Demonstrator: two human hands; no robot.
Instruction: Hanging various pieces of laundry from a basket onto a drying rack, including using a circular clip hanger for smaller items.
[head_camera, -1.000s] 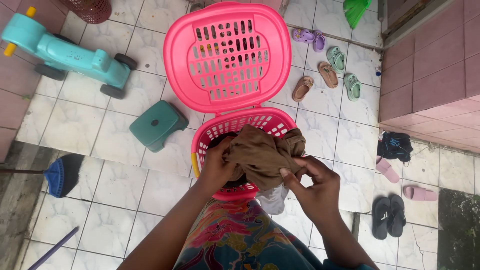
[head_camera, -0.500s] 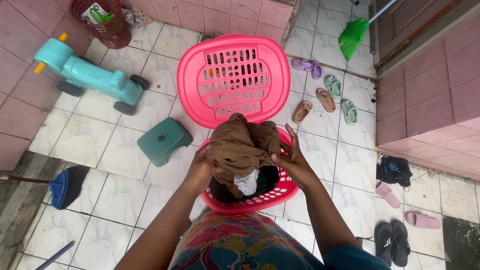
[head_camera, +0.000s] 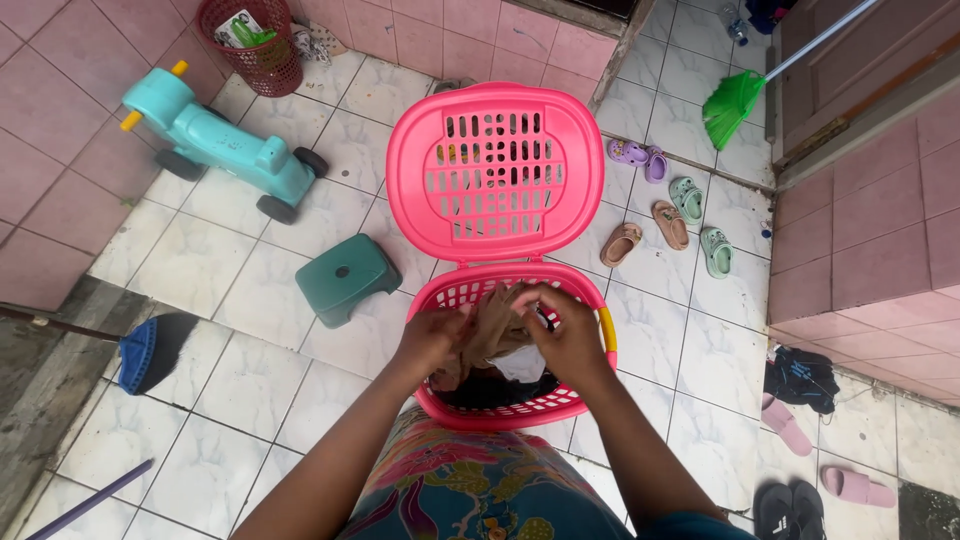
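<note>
Both hands, left (head_camera: 432, 338) and right (head_camera: 568, 330), clutch a brown cloth (head_camera: 497, 322) over the pink basket (head_camera: 590, 395), its lid (head_camera: 495, 170) open; something white (head_camera: 520, 363), perhaps clothing, lies beneath.

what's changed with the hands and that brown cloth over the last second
Both hands, left hand and right hand, have lowered the brown cloth from above the rim into the pink basket, still gripping it. The basket's lid stays open.
</note>
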